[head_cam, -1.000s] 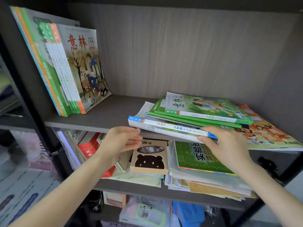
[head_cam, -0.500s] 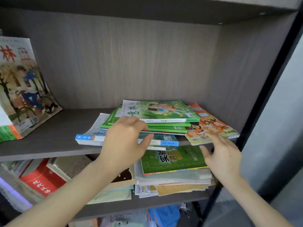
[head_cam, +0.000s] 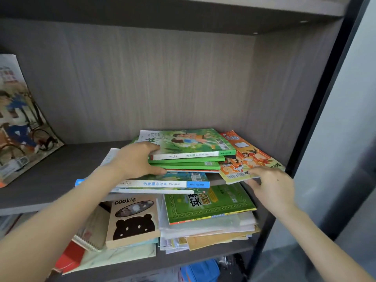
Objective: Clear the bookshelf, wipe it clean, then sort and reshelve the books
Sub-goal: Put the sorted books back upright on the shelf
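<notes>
Nearest, on the lower shelf, a tan notebook (head_cam: 132,222) reads "cookie" above a black bear shape. It lies beside a spiral pad (head_cam: 89,239) and a red book (head_cam: 69,259). To its right a green book with an ornate border (head_cam: 207,202) and large pale Chinese characters tops a loose pile of papers (head_cam: 207,235). Both bare forearms reach up from the bottom corners across this lower shelf, hiding part of it. On the upper shelf board (head_cam: 50,180) lies the flat stack to be cleared, at the right end and overhanging the front edge. Its low blue-spined book (head_cam: 162,183) carries Chinese print and "2024.09-12". The left hand (head_cam: 134,161) grips the left end of the green books (head_cam: 187,161) above it, fingers curled over the top cover and thumb hooked beneath. That top cover (head_cam: 189,141) shows children in a green field, with a barcode at its right edge. The right hand (head_cam: 272,186) pinches the near corner of the orange cartoon magazine (head_cam: 250,159), forefinger on top and thumb under; its text is too blurred to read. Farther left, a magazine with a cyclist picture (head_cam: 22,123) leans upright – well apart from the stack. Behind stands the grey wood-grain back panel (head_cam: 142,82), and a black frame post (head_cam: 317,119) closes the right side.
</notes>
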Demonstrator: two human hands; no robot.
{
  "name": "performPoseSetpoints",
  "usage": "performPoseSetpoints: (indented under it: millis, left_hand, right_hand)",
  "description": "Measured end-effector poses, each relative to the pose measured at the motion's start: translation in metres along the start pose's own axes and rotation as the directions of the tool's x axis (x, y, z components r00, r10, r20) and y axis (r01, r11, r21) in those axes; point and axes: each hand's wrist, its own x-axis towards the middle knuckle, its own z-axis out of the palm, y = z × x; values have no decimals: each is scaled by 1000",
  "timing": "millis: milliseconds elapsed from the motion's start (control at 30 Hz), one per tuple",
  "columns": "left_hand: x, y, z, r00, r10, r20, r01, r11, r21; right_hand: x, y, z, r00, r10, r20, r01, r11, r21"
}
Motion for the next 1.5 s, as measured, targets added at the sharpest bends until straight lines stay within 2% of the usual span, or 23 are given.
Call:
performPoseSetpoints:
  millis: [100, 200, 233, 300, 367, 433, 567, 667, 767, 833, 867, 900, 933, 967, 1000, 1067, 1133, 1200, 1267, 1333, 1400, 1467, 1500]
  left_hand:
    - [2, -17, -12, 995, -8, 104, 17, 996, -83]
    - [5, -28, -15, 992, -1, 128, 23, 986, -164]
    - [7, -30, -15, 992, 3, 129, 17, 987, -157]
    - [12, -32, -17, 990, 4, 140, 16, 989, -144]
    - [15, -33, -19, 989, 9, 147, 10, 991, -132]
    - [14, -33, -18, 989, 18, 149, -8, 997, -73]
    - [9, -31, -8, 993, 48, 108, -53, 998, 40]
    - [3, -36, -4, 999, 46, 24, -44, 996, -81]
    - [-6, -43, -10, 957, -191, -217, 126, 951, -284]
    - [-13, -46, -18, 829, -436, -350, 292, 872, -394]
    - [-17, -46, -23, 770, -543, -334, 368, 807, -462]
    - [-18, -44, -29, 734, -636, -239, 403, 690, -601]
    - [-20, -41, -36, 731, -680, -61, 400, 499, -769]
    - [-19, -36, -41, 753, -639, 154, 407, 270, -872]
    - [-21, -29, -44, 772, -556, 308, 432, 104, -896]
    - [-21, -19, -44, 807, -473, 355, 404, 4, -915]
    - [-22, -14, -41, 781, -578, 237, 269, -31, -963]
    - [-24, -18, -42, 718, -685, 122, 153, -16, -988]
    - [-29, -26, -50, 667, -745, 6, 89, 71, -994]
    - [-37, -31, -60, 641, -757, -124, 59, 209, -976]
    - [-48, -30, -68, 606, -753, -255, 39, 349, -936]
    - [-61, -30, -72, 565, -716, -410, -34, 476, -879]
    - [-68, -31, -73, 534, -694, -483, -73, 531, -844]
  right_hand:
    - [6, -7, -17, 987, 51, 152, -44, 998, -48]
    - [18, -21, -31, 956, 101, 276, -170, 955, 243]
    - [26, -26, -30, 968, 70, 243, -145, 940, 307]
    - [47, -34, -20, 981, -83, 175, 39, 971, 237]
    - [69, -40, -5, 931, -265, 251, 253, 964, 79]
    - [88, -43, 8, 859, -370, 352, 387, 922, 24]
    - [105, -47, 5, 763, -466, 448, 504, 863, 39]
    - [107, -56, -22, 700, -488, 522, 563, 826, 19]
    - [110, -68, -62, 667, -491, 561, 525, 843, 114]
    - [108, -84, -80, 744, -493, 451, 433, 870, 236]
    - [102, -93, -85, 790, -481, 381, 405, 875, 264]
    - [93, -106, -87, 824, -470, 316, 399, 878, 266]
    - [81, -121, -88, 845, -470, 254, 408, 875, 259]
    - [67, -136, -84, 863, -466, 193, 417, 874, 249]
    - [52, -152, -78, 872, -474, 125, 433, 864, 255]
    - [25, -183, -68, 857, -514, -23, 502, 824, 263]
    - [11, -205, -63, 847, -515, -133, 531, 803, 270]
    - [3, -220, -59, 849, -504, -159, 529, 802, 279]
    - [-7, -232, -56, 852, -503, -148, 523, 798, 298]
    - [-11, -242, -55, 864, -499, -60, 489, 807, 329]
    - [-10, -259, -55, 831, -549, 86, 477, 785, 394]
    - [-3, -283, -57, 796, -550, 252, 381, 780, 496]
    - [0, -298, -56, 800, -535, 272, 326, 768, 552]
